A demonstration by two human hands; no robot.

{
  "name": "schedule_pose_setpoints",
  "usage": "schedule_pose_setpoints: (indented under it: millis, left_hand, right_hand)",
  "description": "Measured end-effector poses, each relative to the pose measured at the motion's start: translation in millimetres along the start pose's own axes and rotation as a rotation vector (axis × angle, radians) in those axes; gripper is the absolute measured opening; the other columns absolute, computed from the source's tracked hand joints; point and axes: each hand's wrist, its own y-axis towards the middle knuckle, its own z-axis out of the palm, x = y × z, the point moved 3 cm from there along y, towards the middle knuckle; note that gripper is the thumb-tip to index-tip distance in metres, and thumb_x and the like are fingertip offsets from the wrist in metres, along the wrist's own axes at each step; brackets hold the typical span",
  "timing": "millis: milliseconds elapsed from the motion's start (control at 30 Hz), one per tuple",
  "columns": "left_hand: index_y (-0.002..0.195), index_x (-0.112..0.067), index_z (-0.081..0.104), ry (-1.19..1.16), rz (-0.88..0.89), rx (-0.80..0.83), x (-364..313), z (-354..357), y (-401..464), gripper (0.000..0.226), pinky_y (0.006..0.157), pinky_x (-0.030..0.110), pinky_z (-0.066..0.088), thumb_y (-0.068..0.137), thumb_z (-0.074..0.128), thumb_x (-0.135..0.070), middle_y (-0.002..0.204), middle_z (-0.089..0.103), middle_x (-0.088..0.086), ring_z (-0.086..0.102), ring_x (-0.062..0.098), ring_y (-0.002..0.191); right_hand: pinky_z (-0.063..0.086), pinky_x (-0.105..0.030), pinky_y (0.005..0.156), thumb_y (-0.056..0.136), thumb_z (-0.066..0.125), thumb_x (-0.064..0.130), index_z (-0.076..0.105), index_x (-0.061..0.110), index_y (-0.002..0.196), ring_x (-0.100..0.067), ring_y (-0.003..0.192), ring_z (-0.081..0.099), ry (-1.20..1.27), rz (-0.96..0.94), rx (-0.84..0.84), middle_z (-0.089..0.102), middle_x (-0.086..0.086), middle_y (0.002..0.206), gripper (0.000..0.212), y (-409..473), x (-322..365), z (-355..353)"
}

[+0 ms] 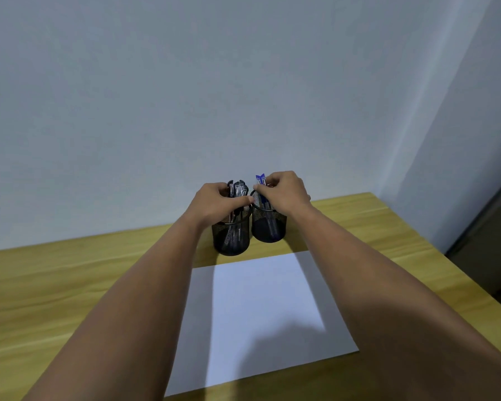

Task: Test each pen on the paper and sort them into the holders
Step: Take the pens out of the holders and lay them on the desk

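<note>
On the wooden worktop, against a plain pale wall: two black mesh holders, one blank paper sheet.

Left hand curls over the pens in the left holder; right hand fingers pinch a blue-capped pen standing in the right holder. Left fingers bent, clamped or not I cannot tell.

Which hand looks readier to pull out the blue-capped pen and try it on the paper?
Probably the right hand: its fingers already pinch at the blue-capped pen in the right holder. The left hand rests on the pens in the left holder, and the paper lies unmarked.
</note>
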Motion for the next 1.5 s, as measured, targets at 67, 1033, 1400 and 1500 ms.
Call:
schedule_pose_setpoints:
  millis: [67,1033,1400,1500]
  left_hand:
    - [0.085,-0.004,0.073,-0.068,-0.005,0.027,1,-1,1,0.032,0.062,0.018,0.046,0.08,0.085,-0.034,0.075,0.069,-0.002,0.061,0.007,0.063]
    - [0.114,-0.014,0.062,-0.062,0.149,-0.019,-2,-6,8,0.024,0.095,0.039,0.055,0.103,0.054,-0.035,0.109,0.075,0.0,0.069,0.014,0.104]
    - [0.103,-0.017,0.057,-0.192,0.233,-0.235,-32,-15,1,0.018,0.077,0.036,0.052,0.105,0.05,-0.033,0.09,0.075,0.008,0.072,0.019,0.09]
    - [0.108,-0.014,0.057,-0.278,0.232,-0.297,-48,-24,-5,0.02,0.08,0.034,0.054,0.105,0.05,-0.032,0.084,0.073,0.003,0.074,0.02,0.089]
  right_hand:
    - [0.052,-0.053,0.105,0.072,0.081,0.058,0.075,0.028,0.079,-0.022,0.104,0.072,0.096,0.004,0.009,0.078,0.011,0.094,0.032,3,-4,4]
    - [0.052,-0.061,0.104,0.047,0.081,0.074,0.079,0.038,0.069,-0.022,0.087,0.078,0.339,-0.034,-0.033,0.078,0.013,0.071,0.042,4,-5,0]
    - [0.048,-0.056,0.106,0.075,0.09,0.056,0.08,0.03,0.075,-0.011,0.09,0.074,0.356,-0.041,-0.198,0.078,0.017,0.077,0.028,-10,23,-27]
    - [0.047,-0.056,0.108,0.076,0.09,0.053,0.08,0.033,0.073,-0.009,0.088,0.074,0.393,-0.071,-0.239,0.076,0.022,0.072,0.023,-15,36,-41]
